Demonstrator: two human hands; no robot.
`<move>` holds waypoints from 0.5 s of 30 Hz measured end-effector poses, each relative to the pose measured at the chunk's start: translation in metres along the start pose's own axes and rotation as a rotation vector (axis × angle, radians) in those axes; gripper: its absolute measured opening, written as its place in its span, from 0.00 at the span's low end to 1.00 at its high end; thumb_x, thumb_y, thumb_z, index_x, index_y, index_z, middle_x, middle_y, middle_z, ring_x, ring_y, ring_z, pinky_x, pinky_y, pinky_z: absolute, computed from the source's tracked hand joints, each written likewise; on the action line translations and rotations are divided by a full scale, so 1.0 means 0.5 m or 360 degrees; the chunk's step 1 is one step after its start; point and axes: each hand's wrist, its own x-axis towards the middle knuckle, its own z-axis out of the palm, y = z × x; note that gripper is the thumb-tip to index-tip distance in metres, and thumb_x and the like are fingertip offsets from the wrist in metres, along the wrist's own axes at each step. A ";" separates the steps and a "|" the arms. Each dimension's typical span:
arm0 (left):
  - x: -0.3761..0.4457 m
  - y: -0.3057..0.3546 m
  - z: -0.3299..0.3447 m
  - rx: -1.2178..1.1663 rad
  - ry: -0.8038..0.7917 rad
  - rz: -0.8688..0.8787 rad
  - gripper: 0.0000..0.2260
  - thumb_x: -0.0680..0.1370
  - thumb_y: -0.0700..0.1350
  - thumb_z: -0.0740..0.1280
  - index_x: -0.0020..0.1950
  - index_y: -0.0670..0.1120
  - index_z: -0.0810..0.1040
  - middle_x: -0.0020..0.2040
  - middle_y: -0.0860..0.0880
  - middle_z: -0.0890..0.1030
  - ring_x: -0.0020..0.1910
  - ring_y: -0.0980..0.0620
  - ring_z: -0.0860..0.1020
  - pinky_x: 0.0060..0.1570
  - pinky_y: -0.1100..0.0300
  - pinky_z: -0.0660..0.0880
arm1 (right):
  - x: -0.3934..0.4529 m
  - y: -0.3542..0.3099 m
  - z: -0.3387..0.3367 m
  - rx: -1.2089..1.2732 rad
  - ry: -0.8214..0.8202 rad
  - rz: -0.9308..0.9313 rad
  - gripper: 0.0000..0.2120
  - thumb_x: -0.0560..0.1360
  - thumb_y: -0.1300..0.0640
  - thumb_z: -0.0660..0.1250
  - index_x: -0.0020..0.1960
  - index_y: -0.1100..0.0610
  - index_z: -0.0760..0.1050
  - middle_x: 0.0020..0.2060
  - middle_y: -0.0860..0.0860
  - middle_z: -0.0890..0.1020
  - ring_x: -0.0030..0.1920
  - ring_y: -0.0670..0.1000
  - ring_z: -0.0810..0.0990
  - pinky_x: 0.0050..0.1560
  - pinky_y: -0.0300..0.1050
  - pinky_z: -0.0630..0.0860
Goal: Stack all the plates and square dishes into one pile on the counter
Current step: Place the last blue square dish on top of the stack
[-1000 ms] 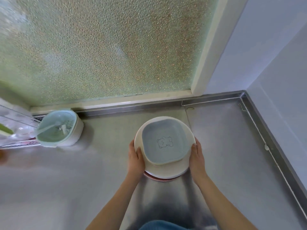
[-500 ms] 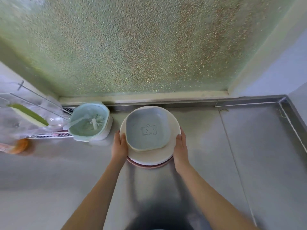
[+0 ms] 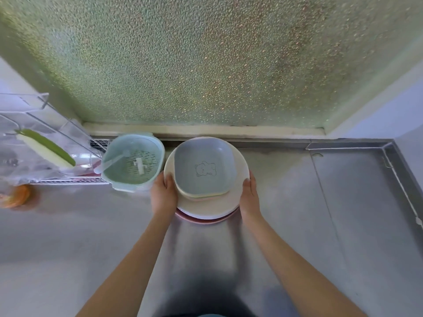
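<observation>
A brushed steel tabletop runs beneath a pebbled frosted window. The pile, cream and pink round plates topped by a grey-blue square dish, sits near the sill, perhaps slightly lifted. Left hand and right hand clasp its rims. A mint strainer basket stands just beside it.

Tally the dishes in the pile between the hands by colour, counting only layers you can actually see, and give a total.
Blue-grey square dish with bear drawing, on top: 1
Pale green and pink square-dish edges under it: at least 2, hard to separate
Cream round plate: 1
White round plate rim: 1
Pink round plate at the bottom: 1
Total: 6 visible layers
</observation>
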 end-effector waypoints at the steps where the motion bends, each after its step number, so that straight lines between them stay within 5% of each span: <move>1: -0.013 0.005 -0.002 0.0006 0.0065 -0.0013 0.11 0.81 0.44 0.55 0.51 0.42 0.76 0.47 0.44 0.79 0.53 0.41 0.77 0.47 0.56 0.68 | -0.001 -0.003 -0.002 -0.0029 -0.0014 -0.0009 0.19 0.82 0.52 0.49 0.73 0.45 0.60 0.64 0.45 0.72 0.63 0.47 0.70 0.61 0.41 0.66; 4: -0.064 0.009 -0.016 -0.0089 0.0305 0.0050 0.14 0.82 0.44 0.52 0.50 0.41 0.76 0.48 0.45 0.79 0.53 0.42 0.76 0.49 0.53 0.70 | -0.001 -0.021 -0.006 -0.0111 0.0070 -0.0146 0.21 0.82 0.55 0.50 0.74 0.47 0.59 0.71 0.45 0.66 0.69 0.46 0.65 0.69 0.42 0.60; 8: -0.135 0.012 -0.014 -0.0183 0.0207 0.0341 0.22 0.80 0.50 0.51 0.71 0.44 0.68 0.70 0.47 0.71 0.70 0.50 0.67 0.69 0.54 0.64 | 0.027 -0.080 0.018 0.0025 0.0230 -0.0524 0.19 0.82 0.58 0.50 0.73 0.54 0.61 0.72 0.48 0.66 0.71 0.45 0.64 0.69 0.37 0.58; 10: -0.161 0.032 0.005 -0.0162 0.0010 0.0397 0.26 0.80 0.52 0.51 0.77 0.46 0.55 0.77 0.50 0.58 0.76 0.54 0.54 0.72 0.65 0.54 | 0.053 -0.116 0.047 0.0069 0.0071 -0.0565 0.19 0.82 0.55 0.50 0.72 0.55 0.62 0.71 0.50 0.67 0.70 0.45 0.65 0.70 0.39 0.59; 13: -0.175 0.059 0.029 -0.0181 -0.0033 0.0362 0.26 0.82 0.45 0.53 0.78 0.46 0.47 0.78 0.53 0.51 0.76 0.58 0.45 0.59 0.86 0.44 | 0.079 -0.164 0.084 -0.0135 -0.0333 -0.0392 0.21 0.81 0.49 0.48 0.70 0.53 0.67 0.69 0.47 0.69 0.69 0.45 0.66 0.68 0.41 0.60; 15: -0.164 0.062 0.033 -0.0171 -0.0005 0.0330 0.25 0.82 0.43 0.52 0.78 0.46 0.48 0.78 0.53 0.52 0.76 0.58 0.46 0.61 0.85 0.43 | 0.076 -0.171 0.091 -0.0346 -0.0414 -0.0359 0.20 0.82 0.51 0.47 0.65 0.52 0.73 0.63 0.46 0.74 0.62 0.44 0.69 0.59 0.37 0.63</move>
